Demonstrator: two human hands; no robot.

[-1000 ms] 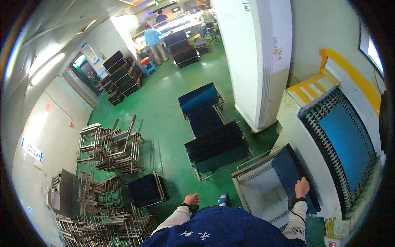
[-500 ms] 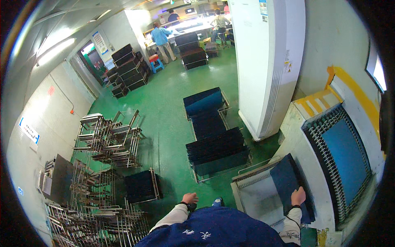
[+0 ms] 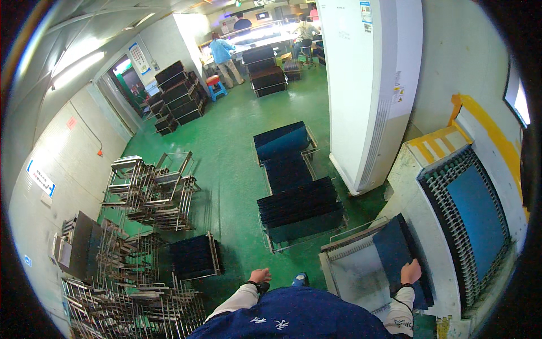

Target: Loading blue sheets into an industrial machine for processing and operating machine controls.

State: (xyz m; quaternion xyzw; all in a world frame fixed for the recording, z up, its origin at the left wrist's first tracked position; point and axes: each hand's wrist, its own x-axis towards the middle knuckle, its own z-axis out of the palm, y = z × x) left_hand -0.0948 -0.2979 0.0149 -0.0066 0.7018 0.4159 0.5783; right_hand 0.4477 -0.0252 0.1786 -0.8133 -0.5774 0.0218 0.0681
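- The right hand (image 3: 410, 272) is at the right side of the slotted rack (image 3: 324, 265), fingers curled over the upper edge of the dark blue panels (image 3: 390, 242) and seemingly pinching it; how many sheets are caught I cannot tell.
- The left hand (image 3: 259, 276) is well apart from the rack's left edge, holding nothing, its fingers loosely spread.
- The panels lean along the rack's right side; toward its left edge the pale base shows bare. The step in hand looks like gripping or settling panels there; the next move would call for a sure hold and keeping the sheets in line with the slots.
- Just beyond the rack's right edge stands the pale side of the conveyor machine (image 3: 418, 186), so sideways room looks tight; a blue panel (image 3: 481, 212) lies on its rollers.
- Off the rack's far left corner, near it, a wire carrier (image 3: 272, 247) holds upright dark sheets (image 3: 302, 210).
- Green floor (image 3: 231, 169) runs between that carrier and the metal frames (image 3: 152, 195) on the left, giving walking room.
- Farther off, past the tall white cabinet (image 3: 361, 85), co-workers are at a lit bench.
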